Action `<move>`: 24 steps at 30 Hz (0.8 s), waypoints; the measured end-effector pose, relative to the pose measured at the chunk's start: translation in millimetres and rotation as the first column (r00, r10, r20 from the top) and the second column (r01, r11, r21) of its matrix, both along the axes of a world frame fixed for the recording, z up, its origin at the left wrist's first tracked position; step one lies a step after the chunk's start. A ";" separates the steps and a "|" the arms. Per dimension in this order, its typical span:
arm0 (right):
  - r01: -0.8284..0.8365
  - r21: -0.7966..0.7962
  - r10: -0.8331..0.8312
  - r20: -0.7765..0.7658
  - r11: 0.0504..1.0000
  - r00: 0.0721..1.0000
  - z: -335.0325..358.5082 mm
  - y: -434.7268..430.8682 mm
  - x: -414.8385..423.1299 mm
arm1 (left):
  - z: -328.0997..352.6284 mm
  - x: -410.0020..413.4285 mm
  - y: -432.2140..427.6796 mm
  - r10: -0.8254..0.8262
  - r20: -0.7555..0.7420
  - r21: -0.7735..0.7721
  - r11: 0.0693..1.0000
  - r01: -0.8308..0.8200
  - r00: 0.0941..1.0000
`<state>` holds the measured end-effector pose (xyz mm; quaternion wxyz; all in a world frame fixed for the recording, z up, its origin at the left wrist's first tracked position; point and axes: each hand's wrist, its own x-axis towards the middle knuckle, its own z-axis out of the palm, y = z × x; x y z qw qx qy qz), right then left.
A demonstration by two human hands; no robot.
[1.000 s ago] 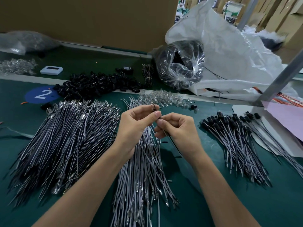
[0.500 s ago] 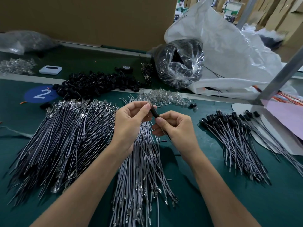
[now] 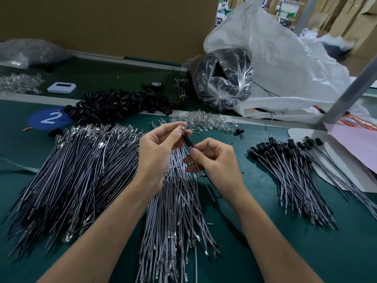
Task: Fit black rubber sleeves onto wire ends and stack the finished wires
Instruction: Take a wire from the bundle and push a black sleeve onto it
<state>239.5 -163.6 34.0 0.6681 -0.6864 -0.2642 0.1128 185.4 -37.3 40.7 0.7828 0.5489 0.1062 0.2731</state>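
Currently holds both hands raised just above the green mat (image 3: 265,242), with the forearms coming in from the bottom edge and meeting over the middle pile of bare wires (image 3: 175,211). Has the left hand (image 3: 159,150) upright with the wrist bent and the fingers curled inward. Pinches the top end of one wire (image 3: 197,166) there between the thumb and fingertips, close to its metal tip. Has the right hand (image 3: 216,160) lower and just beside the left, knuckles outward and fingers curled. Pinches the same wire with that thumb and forefinger, directly below the black sleeve (image 3: 188,140). Carries the sleeve threaded on the wire between the two grips, next to the left thumb, with its upper end leaning toward the left hand. Lets the rest of the wire run down past the right palm toward the mat.

Off to the left, a larger spread of bare wires (image 3: 71,170). Off to the right, well apart from the hands, a fanned stack of finished wires (image 3: 289,170) with black caps at their far ends. Farther back, a heap of loose sleeves (image 3: 122,105) beside a blue sticker (image 3: 49,118) marked 2, and a small heap of clear parts (image 3: 202,121) just beyond the left fingertips.
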 end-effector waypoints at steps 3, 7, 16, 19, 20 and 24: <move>-0.004 0.014 0.004 -0.009 1.000 1.000 0.1 -0.1 -0.3 | -0.9 0.2 3.0 -0.031 0.013 -0.050 0.998 0.032 0.999; -0.027 0.022 0.027 -0.018 0.999 0.999 0.0 -1.1 -0.7 | -1.7 2.0 8.0 -0.093 0.020 -0.167 0.981 0.095 0.995; -0.055 0.026 0.056 -0.032 0.998 0.998 2.8 -2.5 -2.9 | -1.7 0.7 8.9 -0.068 0.034 -0.065 0.995 0.070 0.997; -0.049 0.011 0.049 -0.020 0.999 0.999 2.9 -2.3 -3.0 | -0.2 -0.8 7.0 -0.055 0.035 -0.014 0.998 0.056 0.998; -0.043 0.003 0.043 -0.012 0.999 0.999 2.6 -2.0 -2.6 | 0.0 -0.8 6.3 -0.054 0.030 -0.004 0.999 0.054 0.998; -0.019 -0.043 0.019 0.017 0.999 1.000 0.3 -1.2 -0.8 | 0.1 -0.9 3.6 -0.049 0.018 0.028 0.998 0.048 0.999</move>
